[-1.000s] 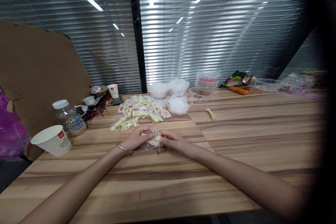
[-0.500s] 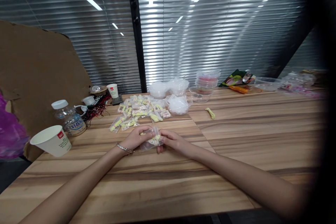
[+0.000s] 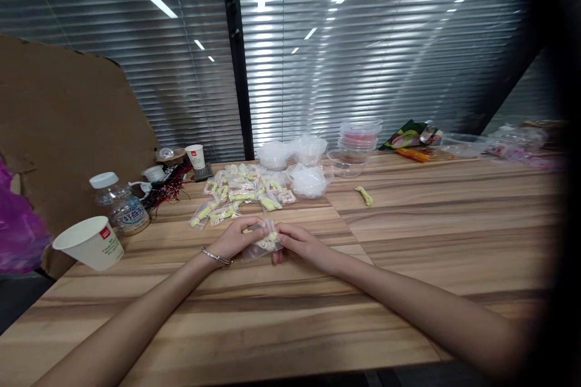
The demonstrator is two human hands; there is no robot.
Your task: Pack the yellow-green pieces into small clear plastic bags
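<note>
A small clear plastic bag (image 3: 259, 250) with pale yellow and pinkish pieces inside is held between both hands, just above the wooden table (image 3: 272, 326). My left hand (image 3: 236, 238), with a silver bracelet at the wrist, pinches it, thumb across the top. The fingers of my right hand (image 3: 305, 247) close on the bag's right edge. Beyond the hands lies a heap of similar filled bags (image 3: 240, 190). To the right, a loose yellow twisted piece (image 3: 364, 196) rests on the wood.
Clear tubs (image 3: 309, 181) with white, filmy contents and a stack of round containers (image 3: 360, 136) stand at the back. On the left are a paper cup (image 3: 93, 245), a plastic bottle (image 3: 122, 205) and a cardboard sheet (image 3: 68, 115). An orange tool (image 3: 412, 155) lies back right.
</note>
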